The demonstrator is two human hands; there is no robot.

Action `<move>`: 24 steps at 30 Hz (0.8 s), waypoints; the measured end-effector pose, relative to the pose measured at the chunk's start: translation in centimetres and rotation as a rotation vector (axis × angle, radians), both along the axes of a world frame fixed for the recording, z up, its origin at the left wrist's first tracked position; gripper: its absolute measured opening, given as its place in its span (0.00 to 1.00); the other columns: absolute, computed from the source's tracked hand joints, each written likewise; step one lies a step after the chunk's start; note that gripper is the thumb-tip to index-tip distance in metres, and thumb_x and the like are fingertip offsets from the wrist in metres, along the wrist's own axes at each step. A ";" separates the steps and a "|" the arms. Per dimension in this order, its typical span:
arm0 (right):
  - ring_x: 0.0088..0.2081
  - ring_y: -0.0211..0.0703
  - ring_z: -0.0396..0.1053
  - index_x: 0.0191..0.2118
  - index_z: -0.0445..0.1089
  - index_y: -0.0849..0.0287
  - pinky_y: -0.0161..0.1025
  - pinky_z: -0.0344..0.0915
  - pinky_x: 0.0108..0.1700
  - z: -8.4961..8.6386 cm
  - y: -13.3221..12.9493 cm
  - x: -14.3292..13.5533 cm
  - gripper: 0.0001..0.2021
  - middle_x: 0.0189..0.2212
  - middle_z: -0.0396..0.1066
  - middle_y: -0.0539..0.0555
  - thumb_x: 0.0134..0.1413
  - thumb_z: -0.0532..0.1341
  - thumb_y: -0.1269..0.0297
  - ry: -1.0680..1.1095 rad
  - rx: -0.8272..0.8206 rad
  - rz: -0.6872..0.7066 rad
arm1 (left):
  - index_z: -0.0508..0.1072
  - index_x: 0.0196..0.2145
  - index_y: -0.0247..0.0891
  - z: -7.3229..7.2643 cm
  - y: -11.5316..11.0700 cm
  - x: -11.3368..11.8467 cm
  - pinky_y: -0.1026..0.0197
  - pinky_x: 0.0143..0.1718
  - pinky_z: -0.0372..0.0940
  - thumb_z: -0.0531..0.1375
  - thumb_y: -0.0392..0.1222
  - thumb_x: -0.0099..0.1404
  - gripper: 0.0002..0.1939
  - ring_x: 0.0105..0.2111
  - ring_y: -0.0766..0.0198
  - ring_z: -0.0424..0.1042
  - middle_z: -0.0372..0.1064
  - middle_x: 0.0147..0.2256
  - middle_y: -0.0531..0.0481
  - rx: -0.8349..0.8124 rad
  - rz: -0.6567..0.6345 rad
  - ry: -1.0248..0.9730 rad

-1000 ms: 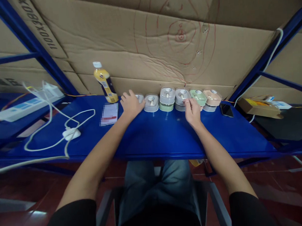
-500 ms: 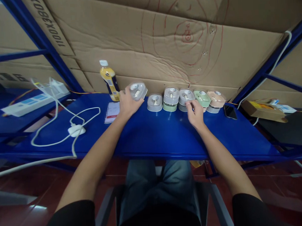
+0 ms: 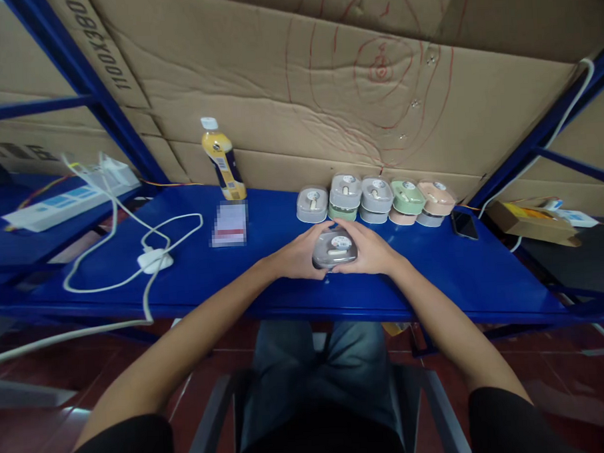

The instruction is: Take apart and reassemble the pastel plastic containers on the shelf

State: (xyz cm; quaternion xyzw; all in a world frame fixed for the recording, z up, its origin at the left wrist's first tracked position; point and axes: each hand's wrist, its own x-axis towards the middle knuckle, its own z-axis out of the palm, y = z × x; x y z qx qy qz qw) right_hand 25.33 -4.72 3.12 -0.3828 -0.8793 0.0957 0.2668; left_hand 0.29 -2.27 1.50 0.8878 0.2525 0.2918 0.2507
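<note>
Between my two hands is a small grey box with a clear lid point(image 3: 335, 249), a round label and a pale piece showing on top. My left hand point(image 3: 302, 253) curls round its left side, and my right hand point(image 3: 369, 249) wraps its right side. Behind it stands a row of similar boxes: a single grey box point(image 3: 312, 204) at the left, then stacks topped by a grey box point(image 3: 345, 191), another grey box point(image 3: 377, 193), a green box point(image 3: 408, 196) and a peach box point(image 3: 437, 199).
A bottle of yellow drink point(image 3: 222, 160) and a blurred card point(image 3: 230, 223) are on the blue table point(image 3: 265, 301) to the left. A white adapter with cable point(image 3: 155, 260) lies further left. A phone point(image 3: 465, 225) lies right of the boxes, and a cardboard wall point(image 3: 235, 76) rises behind.
My left hand has brought the grey box from beside the bottle to the table's middle, nearer me. My right hand has left the row of boxes and now holds the same box.
</note>
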 end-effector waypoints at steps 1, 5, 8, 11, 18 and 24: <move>0.67 0.71 0.67 0.76 0.52 0.49 0.66 0.68 0.66 -0.2 0.0 -0.2 0.58 0.68 0.66 0.66 0.45 0.77 0.38 -0.015 -0.006 -0.012 | 0.51 0.74 0.40 -0.2 0.1 -0.1 0.36 0.68 0.63 0.72 0.42 0.50 0.58 0.68 0.37 0.65 0.61 0.69 0.32 -0.020 0.000 -0.002; 0.62 0.73 0.71 0.72 0.60 0.54 0.67 0.72 0.60 -0.7 -0.2 -0.9 0.53 0.62 0.70 0.68 0.45 0.75 0.35 -0.054 -0.019 -0.081 | 0.50 0.74 0.39 -0.7 0.6 -0.2 0.35 0.64 0.66 0.77 0.52 0.48 0.63 0.63 0.37 0.70 0.68 0.63 0.32 -0.109 0.043 -0.023; 0.60 0.70 0.72 0.68 0.64 0.56 0.65 0.73 0.59 -0.5 -0.1 -0.8 0.48 0.60 0.71 0.67 0.47 0.74 0.35 -0.021 -0.046 -0.085 | 0.50 0.74 0.41 -1.1 0.8 -0.1 0.36 0.64 0.66 0.77 0.53 0.49 0.63 0.61 0.39 0.72 0.70 0.61 0.34 -0.122 0.058 -0.055; 0.60 0.63 0.73 0.65 0.67 0.53 0.61 0.71 0.63 -0.1 0.4 0.4 0.40 0.60 0.73 0.63 0.53 0.71 0.37 0.096 -0.055 -0.074 | 0.48 0.75 0.40 -1.2 0.8 -0.3 0.37 0.65 0.65 0.76 0.51 0.52 0.62 0.63 0.39 0.70 0.67 0.64 0.33 -0.073 0.074 -0.055; 0.52 0.62 0.79 0.61 0.71 0.53 0.62 0.76 0.56 0.9 2.4 6.0 0.34 0.55 0.79 0.61 0.58 0.67 0.36 0.128 -0.170 -0.306 | 0.78 0.60 0.45 -0.8 0.7 -1.1 0.42 0.70 0.62 0.66 0.51 0.68 0.24 0.67 0.46 0.65 0.64 0.63 0.40 0.082 -0.001 0.080; 0.50 0.62 0.80 0.61 0.73 0.54 0.64 0.77 0.54 0.6 3.3 7.7 0.35 0.53 0.80 0.61 0.57 0.68 0.35 0.075 -0.255 -0.356 | 0.82 0.54 0.42 -0.9 1.3 -1.3 0.42 0.71 0.60 0.63 0.54 0.71 0.20 0.68 0.44 0.64 0.63 0.63 0.39 0.087 0.072 0.060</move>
